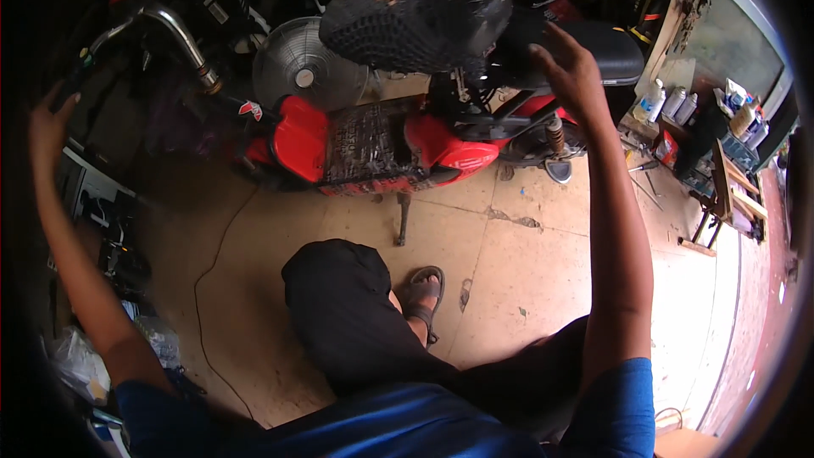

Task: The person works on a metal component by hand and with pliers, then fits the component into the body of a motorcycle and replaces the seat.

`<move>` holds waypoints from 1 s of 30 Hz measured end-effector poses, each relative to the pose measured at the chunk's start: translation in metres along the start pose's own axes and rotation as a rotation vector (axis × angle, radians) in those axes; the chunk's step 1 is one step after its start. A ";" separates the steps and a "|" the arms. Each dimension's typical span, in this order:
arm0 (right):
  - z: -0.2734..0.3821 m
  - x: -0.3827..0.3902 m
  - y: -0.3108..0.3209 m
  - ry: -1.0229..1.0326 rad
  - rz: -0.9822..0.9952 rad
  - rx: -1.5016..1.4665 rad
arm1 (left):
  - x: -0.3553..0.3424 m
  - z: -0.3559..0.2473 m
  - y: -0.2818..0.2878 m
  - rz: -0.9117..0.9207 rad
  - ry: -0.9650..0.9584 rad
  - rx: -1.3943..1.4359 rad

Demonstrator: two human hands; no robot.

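A red electric scooter [303,137] stands side-on in front of me, with a worn black footboard [365,137]. Its chrome handlebar [180,34] reaches out to the left. At the far end, my left hand [51,123] is curled around the dark handlebar grip [75,83], though this spot is dim. My right hand [575,76] is open at the rear seat [615,55], thumb and fingers apart; whether it touches the seat is unclear. A torn, patterned black seat cover [415,21] sits on the front seat. The kickstand [403,219] points down at the floor.
Behind the scooter stands a round fan [297,68]. Spray cans [674,103], a small wooden stool [727,191] and a screwdriver [644,166] are at the right. A thin cable [200,288] runs over the tiled floor. Plastic bags [83,360] lie at the lower left.
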State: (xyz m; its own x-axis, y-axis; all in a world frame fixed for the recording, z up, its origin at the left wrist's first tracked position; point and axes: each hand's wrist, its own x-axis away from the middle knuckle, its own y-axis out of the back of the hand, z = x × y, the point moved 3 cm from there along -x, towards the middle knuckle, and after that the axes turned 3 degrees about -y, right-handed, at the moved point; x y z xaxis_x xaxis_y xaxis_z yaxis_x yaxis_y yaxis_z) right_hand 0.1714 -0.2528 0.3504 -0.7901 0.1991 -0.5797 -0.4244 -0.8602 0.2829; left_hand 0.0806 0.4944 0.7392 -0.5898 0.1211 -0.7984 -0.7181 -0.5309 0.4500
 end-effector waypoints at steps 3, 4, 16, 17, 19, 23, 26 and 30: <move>-0.016 -0.003 0.049 0.152 -0.202 0.406 | 0.012 0.014 0.002 0.015 0.033 0.004; -0.024 -0.002 0.060 0.164 -0.205 0.496 | 0.011 0.030 -0.001 0.084 0.031 0.095; -0.087 -0.024 0.111 0.202 -0.129 0.750 | 0.063 -0.007 0.035 0.133 0.047 0.049; -0.087 -0.025 0.115 0.143 -0.131 0.672 | 0.065 -0.013 0.040 0.156 0.071 0.042; -0.085 -0.023 0.121 0.028 -0.137 0.514 | 0.066 -0.016 0.041 0.170 0.101 0.036; -0.093 -0.017 0.145 0.089 -0.349 0.559 | 0.071 -0.027 0.039 0.046 0.129 -0.021; -0.148 -0.016 0.165 0.004 -0.506 0.528 | 0.076 -0.062 0.053 -0.055 0.066 0.037; -0.192 -0.023 0.179 -0.484 -0.278 -0.036 | 0.098 -0.147 0.081 -0.092 0.115 0.018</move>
State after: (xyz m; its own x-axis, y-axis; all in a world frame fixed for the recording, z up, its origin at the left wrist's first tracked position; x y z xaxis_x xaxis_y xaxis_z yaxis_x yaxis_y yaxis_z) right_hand 0.1981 -0.5015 0.2680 -0.7673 0.6062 -0.2091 -0.6369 -0.7584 0.1383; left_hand 0.0189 0.3400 0.6390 -0.4758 0.0708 -0.8767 -0.7742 -0.5066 0.3793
